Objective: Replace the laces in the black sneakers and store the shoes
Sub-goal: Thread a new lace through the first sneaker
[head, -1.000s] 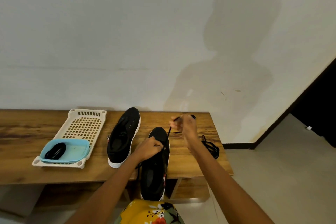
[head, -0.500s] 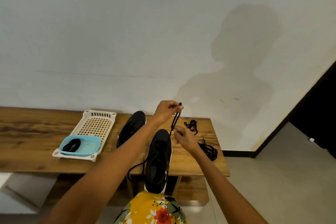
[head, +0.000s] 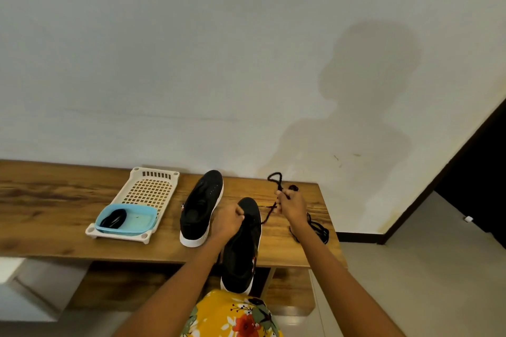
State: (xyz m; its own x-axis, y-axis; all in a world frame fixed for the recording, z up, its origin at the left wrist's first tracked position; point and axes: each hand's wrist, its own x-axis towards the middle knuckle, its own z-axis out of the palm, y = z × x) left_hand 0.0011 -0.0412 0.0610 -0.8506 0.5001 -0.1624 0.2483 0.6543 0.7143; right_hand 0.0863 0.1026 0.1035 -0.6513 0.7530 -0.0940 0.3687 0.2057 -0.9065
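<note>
The near sneaker (head: 242, 243) lies along the front of the worktop (head: 41, 216), its heel overhanging the edge toward the person's lap, toe pointing at the wall. The left hand (head: 228, 220) is curled over its upper near the eyelets; its grip looks closed on the shoe or the lace there, though the fingertips are hidden, so which one cannot be told. The right hand (head: 291, 206) pinches the black lace (head: 276, 182), which runs down to the shoe and loops limply above the fingers.

The second sneaker (head: 202, 206) sits just to the left, unlaced, next to a white basket (head: 149, 189) with a blue tray (head: 128, 220) holding a coiled lace (head: 113, 219). Another loose lace (head: 317, 230) lies on the worktop beside the right forearm.

The lace is probably light, soft and floppy, so it is best pinched close to its stiff tip for threading, where it can be steered. The sneaker looks light with a soft fabric upper and firmer white sole; holding it by the sides of the upper beside the eyelets should steady it without crushing it. With the heel off the edge, it could tip if let go.
</note>
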